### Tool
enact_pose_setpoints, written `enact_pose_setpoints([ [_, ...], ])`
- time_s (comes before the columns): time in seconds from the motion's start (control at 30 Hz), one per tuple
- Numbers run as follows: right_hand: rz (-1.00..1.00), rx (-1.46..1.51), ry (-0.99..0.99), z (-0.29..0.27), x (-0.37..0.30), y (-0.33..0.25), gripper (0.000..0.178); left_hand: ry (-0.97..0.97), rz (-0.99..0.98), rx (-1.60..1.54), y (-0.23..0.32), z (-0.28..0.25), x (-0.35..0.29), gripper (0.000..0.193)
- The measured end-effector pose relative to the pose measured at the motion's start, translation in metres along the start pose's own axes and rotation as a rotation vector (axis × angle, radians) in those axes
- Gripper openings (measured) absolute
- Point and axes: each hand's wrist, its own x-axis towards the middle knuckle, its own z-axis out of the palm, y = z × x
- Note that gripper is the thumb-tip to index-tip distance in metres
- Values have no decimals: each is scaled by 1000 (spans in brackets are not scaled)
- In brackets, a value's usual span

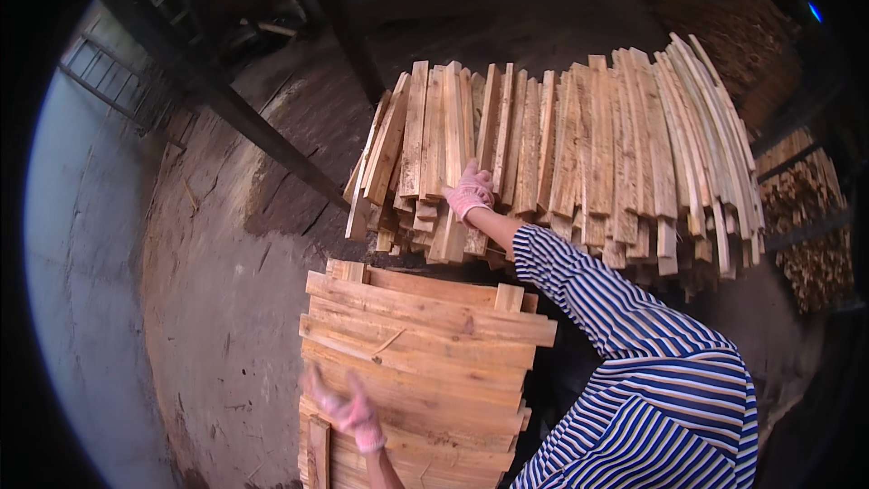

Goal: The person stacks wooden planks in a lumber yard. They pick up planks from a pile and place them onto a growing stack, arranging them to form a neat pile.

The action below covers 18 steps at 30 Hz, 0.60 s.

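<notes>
My right hand (472,191), in a pink-and-white glove, is stretched out to a big pile of rough wooden slats (566,136). Its fingers are closed on the near end of a wooden slat (453,113) toward the pile's left side; the fingertips are partly hidden. Below, nearer to me, lies a stack of pale boards (425,358) laid crosswise. My left hand (348,409), gloved in pink too and slightly blurred, hovers over the left part of this stack. Its thumb and fingers are apart, holding nothing.
A short upright board (319,453) stands at the stack's left side. Dark posts (244,131) slant down behind the slat pile's left end. More wood is piled at the right (810,226). A pale wall (81,263) runs along the left, with a ladder (104,81) against it.
</notes>
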Motion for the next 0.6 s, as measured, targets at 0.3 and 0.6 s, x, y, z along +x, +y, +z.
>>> enact_pose_setpoints([
  [0.3, -178, 981, -779, -45, 89, 64, 79, -517, -149, -119, 29, 341, 134, 71],
  [0.6, 64, 1529, -934, -128, 117, 139, 100, -413, -468, 429, 72, 471, 161, 69],
])
